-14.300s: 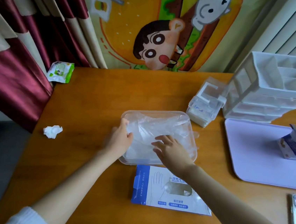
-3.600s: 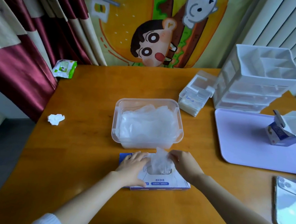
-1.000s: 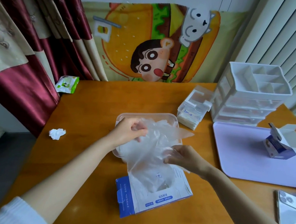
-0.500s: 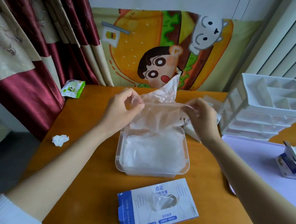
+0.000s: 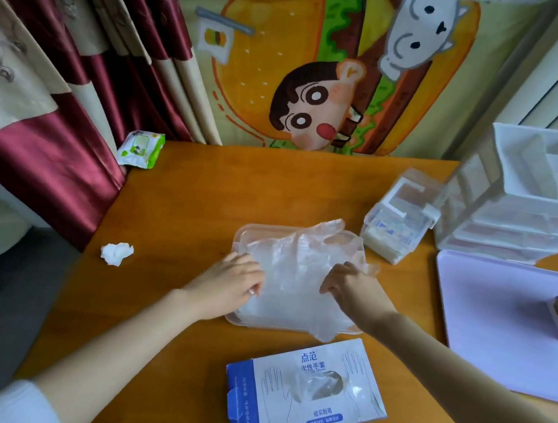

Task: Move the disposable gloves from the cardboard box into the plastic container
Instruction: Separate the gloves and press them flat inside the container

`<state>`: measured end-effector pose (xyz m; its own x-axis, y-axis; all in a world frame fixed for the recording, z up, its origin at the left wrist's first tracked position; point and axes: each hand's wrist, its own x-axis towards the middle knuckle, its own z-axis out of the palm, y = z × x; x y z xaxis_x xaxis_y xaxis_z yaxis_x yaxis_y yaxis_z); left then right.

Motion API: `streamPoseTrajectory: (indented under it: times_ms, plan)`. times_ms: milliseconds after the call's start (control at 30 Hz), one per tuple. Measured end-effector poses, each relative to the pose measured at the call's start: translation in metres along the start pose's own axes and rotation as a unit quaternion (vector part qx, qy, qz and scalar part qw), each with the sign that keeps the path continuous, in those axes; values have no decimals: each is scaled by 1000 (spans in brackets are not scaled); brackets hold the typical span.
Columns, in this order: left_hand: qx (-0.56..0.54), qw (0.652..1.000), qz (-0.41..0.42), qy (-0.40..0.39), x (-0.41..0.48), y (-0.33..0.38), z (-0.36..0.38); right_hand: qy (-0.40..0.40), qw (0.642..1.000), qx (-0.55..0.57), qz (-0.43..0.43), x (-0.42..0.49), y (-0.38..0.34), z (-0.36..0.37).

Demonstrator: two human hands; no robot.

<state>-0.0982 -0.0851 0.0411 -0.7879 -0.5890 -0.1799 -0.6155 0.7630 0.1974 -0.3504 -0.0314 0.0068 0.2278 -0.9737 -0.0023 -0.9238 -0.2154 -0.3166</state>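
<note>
Single head view, wide-angle, above near table (image 5: pixel 185 208) edge, facing forward-down; left hand (image 5: pixel 228 285), right hand (image 5: pixel 355 295) close, centre.

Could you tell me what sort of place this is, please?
Most likely a home room, perhaps a bedroom or study: a wooden table stands against red curtains and a cartoon wall hanging, with a white drawer organiser on it.

bright soft daylight, faint shadows, mild sheen on table (image 5: pixel 202 203), wide-angle bowing at edges, slight overall softness
</note>
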Motion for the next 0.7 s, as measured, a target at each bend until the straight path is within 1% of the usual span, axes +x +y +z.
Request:
streamPoseTrajectory:
  times_ms: [67, 133, 267, 333, 367, 400, 433, 467, 533, 567, 600, 633, 700]
  plan:
    - [25, 999, -14, -30, 4, 1, 5, -51, 998, -31, 9, 3, -3, 8]
    - [52, 997, -29, -51, 8, 2, 8, -93, 995, -28, 23, 6, -6, 14]
    - [88, 990, -54, -93, 18, 2, 12, -160, 984, 42, 71, 12, -8, 17]
    - [101, 984, -74, -123, 22, 4, 11, -214, 972, 70, 69, 15, -7, 12]
    - [104, 983, -80, -127, 24, 6, 9, -239, 966, 81, 64, 16, -7, 7]
    - [99, 985, -84, -117, 26, 9, 6, -247, 962, 98, 61, 16, -7, 1]
    - [83, 988, -89, -91, 28, 11, 5, -231, 963, 126, 63, 16, -8, -6]
    - [55, 992, -99, -59, 30, 15, 3, -188, 966, 164, 68, 15, -10, -14]
    - [-17, 992, -127, -4, 33, 22, 4, -57, 973, 213, 71, 13, -15, -19]
    - [-44, 990, -134, 7, 35, 24, 8, -14, 977, 200, 65, 11, -17, -17]
    - [-60, 989, -134, 8, 38, 26, 13, -3, 984, 170, 50, 11, -19, -12]
    - [-65, 989, -131, -1, 41, 29, 19, -16, 991, 131, 32, 12, -19, -5]
    - [-51, 989, -128, -47, 49, 30, 32, -84, 996, 40, -1, 18, -15, 10]
